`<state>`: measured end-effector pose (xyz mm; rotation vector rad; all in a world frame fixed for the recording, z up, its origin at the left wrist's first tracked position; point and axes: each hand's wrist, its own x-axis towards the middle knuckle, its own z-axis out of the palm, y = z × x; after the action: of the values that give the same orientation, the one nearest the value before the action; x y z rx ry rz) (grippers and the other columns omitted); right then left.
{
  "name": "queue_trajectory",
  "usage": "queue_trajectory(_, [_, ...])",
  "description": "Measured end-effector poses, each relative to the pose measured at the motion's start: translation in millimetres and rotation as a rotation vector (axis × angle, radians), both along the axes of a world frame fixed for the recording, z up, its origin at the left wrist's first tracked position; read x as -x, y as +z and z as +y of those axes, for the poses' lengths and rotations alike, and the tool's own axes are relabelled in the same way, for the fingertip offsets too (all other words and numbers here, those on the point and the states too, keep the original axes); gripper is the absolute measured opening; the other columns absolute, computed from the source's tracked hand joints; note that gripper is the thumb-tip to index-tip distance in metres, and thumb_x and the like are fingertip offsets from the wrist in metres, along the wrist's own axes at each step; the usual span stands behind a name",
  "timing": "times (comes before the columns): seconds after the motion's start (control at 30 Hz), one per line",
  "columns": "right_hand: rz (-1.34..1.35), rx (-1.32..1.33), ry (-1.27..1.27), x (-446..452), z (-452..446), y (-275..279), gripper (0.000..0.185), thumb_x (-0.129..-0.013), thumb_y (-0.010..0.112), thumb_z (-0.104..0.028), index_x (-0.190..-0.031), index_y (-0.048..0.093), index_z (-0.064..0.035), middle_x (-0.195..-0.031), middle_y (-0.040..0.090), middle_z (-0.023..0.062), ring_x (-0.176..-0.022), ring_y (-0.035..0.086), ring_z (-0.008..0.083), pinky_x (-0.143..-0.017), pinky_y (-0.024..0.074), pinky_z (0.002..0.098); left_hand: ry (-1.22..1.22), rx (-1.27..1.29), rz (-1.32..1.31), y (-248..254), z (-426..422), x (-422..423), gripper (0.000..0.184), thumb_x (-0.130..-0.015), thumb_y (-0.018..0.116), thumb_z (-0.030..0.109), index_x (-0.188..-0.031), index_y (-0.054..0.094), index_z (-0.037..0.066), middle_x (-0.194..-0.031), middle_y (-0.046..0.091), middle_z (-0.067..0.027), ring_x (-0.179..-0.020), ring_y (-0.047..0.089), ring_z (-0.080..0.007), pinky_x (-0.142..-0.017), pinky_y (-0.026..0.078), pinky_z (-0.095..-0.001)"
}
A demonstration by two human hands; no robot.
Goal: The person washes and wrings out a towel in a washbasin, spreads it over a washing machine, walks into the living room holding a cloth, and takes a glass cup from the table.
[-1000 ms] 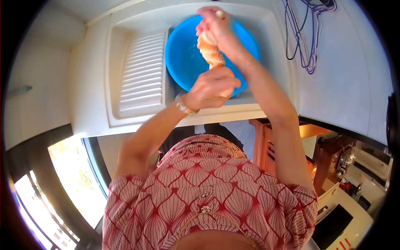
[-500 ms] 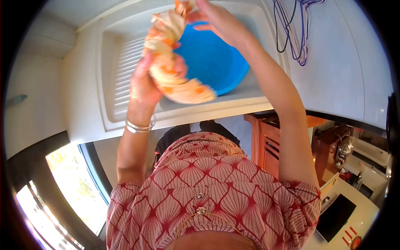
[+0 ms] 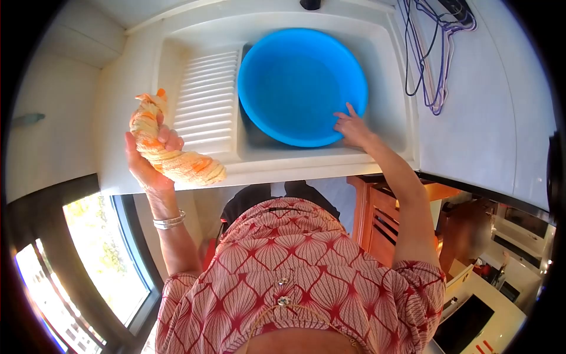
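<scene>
A twisted cream and orange cloth (image 3: 177,164) is wrapped by the fingers of my left hand (image 3: 152,168), over the left front edge of the sink (image 3: 265,167). Its rolled end points toward the sink's front rim. My right hand (image 3: 354,130) touches the front right rim of the round blue basin (image 3: 300,88), with fingers spread over the rim and nothing held. The basin sits in the sink bowl, right of the ribbed drainboard (image 3: 206,103).
Purple and dark hangers (image 3: 433,65) lie on the white counter (image 3: 483,106) to the right. A dark object (image 3: 310,5) stands behind the basin. Below the counter's right part is a wooden chair (image 3: 377,212); a window (image 3: 109,253) is at the lower left.
The twisted cloth has moved in my left hand from over the basin to the left. My right hand has let go of it and come down to the basin's front right rim.
</scene>
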<state>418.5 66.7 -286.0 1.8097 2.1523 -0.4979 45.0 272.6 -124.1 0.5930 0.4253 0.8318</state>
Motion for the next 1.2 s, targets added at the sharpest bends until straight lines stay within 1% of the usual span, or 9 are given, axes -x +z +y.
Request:
queue_trajectory(0.13, [0.147, -0.305, -0.013, 11, 5, 36, 0.023, -0.056, 0.067, -0.016, -0.076, 0.059, -0.0072, -0.078, 0.058, 0.0066, -0.098, 0.05, 0.0233, -0.094, 0.0295, 0.0454, 0.031, 0.047, -0.003, -6, 0, 9, 0.058, -0.081, 0.043, 0.049, -0.108, 0.04, -0.003, -0.068, 0.047, -0.0053, -0.057, 0.042, -0.0144, -0.055, 0.034, -0.0263])
queue_trajectory(0.2, [0.345, -0.283, -0.273, 23, 21, 72, 0.025, -0.059, 0.067, -0.018, -0.078, 0.059, -0.0044, -0.074, 0.058, 0.0086, -0.08, 0.055, 0.0273, -0.078, 0.0415, 0.0382, 0.029, -0.009, 0.0, -8, 3, 10, 0.057, -0.081, 0.043, 0.048, -0.107, 0.041, -0.003, -0.068, 0.047, -0.006, -0.058, 0.042, -0.0147, -0.056, 0.034, -0.0265])
queue_trajectory(0.3, [0.344, -0.394, -0.422, 32, 37, 100, 0.03, -0.064, 0.066, -0.02, -0.087, 0.06, -0.0028, -0.077, 0.06, 0.0109, -0.074, 0.057, 0.0253, -0.07, 0.0451, 0.0326, 0.084, 0.037, 0.033, -8, 1, 10, 0.055, -0.083, 0.041, 0.045, -0.106, 0.041, -0.005, -0.067, 0.041, -0.0021, -0.058, 0.036, -0.0121, -0.056, 0.03, -0.0252])
queue_trajectory(0.33, [0.344, -0.39, -0.419, 30, 42, 111, 0.03, -0.064, 0.066, -0.02, -0.087, 0.06, -0.0028, -0.077, 0.06, 0.0109, -0.074, 0.057, 0.0253, -0.07, 0.0451, 0.0326, 0.088, 0.04, 0.034, -8, 1, 10, 0.055, -0.083, 0.041, 0.045, -0.106, 0.041, -0.005, -0.067, 0.041, -0.0021, -0.058, 0.036, -0.0121, -0.056, 0.03, -0.0252])
queue_trajectory(0.5, [1.15, -0.312, -1.035, 20, 59, 124, 0.038, -0.07, 0.066, -0.024, -0.098, 0.058, 0.0008, -0.092, 0.061, 0.0136, -0.084, 0.057, 0.0225, -0.075, 0.0439, 0.0341, 0.072, 0.063, -0.022, -12, 5, 15, 0.052, -0.083, 0.041, 0.044, -0.104, 0.042, -0.004, -0.068, 0.041, -0.0024, -0.059, 0.036, -0.0124, -0.057, 0.03, -0.0254])
queue_trajectory(0.8, [1.988, -0.406, -1.404, -4, 41, 122, 0.049, -0.077, 0.06, -0.021, -0.117, 0.041, 0.0021, -0.115, 0.048, 0.0162, -0.104, 0.047, 0.0264, -0.09, 0.0364, 0.0391, 0.02, 0.09, -0.163, -22, 20, 39, 0.056, -0.081, 0.044, 0.047, -0.104, 0.045, -0.005, -0.071, 0.043, -0.0045, -0.062, 0.037, -0.014, -0.059, 0.031, -0.0265])
queue_trajectory(0.93, [2.063, -0.503, -1.359, 10, 29, 130, 0.044, -0.077, 0.06, -0.019, -0.113, 0.045, 0.0018, -0.109, 0.052, 0.015, -0.098, 0.051, 0.0245, -0.086, 0.0407, 0.0372, -0.028, 0.065, -0.219, -30, 25, 38, 0.058, -0.081, 0.044, 0.042, -0.11, 0.042, -0.008, -0.073, 0.038, -0.0025, -0.063, 0.032, -0.0125, -0.06, 0.029, -0.0253])
queue_trajectory(1.0, [1.701, -0.516, -1.292, 50, 30, 167, 0.041, -0.075, 0.063, -0.018, -0.107, 0.049, 0.0026, -0.102, 0.055, 0.0138, -0.09, 0.055, 0.0211, -0.082, 0.0435, 0.0354, -0.041, 0.083, -0.189, -35, 43, 35, 0.057, -0.08, 0.046, 0.045, -0.105, 0.044, -0.006, -0.07, 0.04, -0.0038, -0.062, 0.033, -0.0134, -0.058, 0.028, -0.0262])
queue_trajectory(1.2, [1.404, -0.692, -1.233, 103, 18, 171, 0.03, -0.074, 0.063, -0.019, -0.094, 0.057, 0.0031, -0.085, 0.061, 0.01, -0.074, 0.058, 0.0171, -0.069, 0.0464, 0.0313, -0.058, 0.077, -0.101, -35, 55, 32, 0.051, -0.081, 0.046, 0.044, -0.104, 0.045, -0.002, -0.071, 0.042, -0.0043, -0.062, 0.034, -0.0139, -0.058, 0.029, -0.0265])
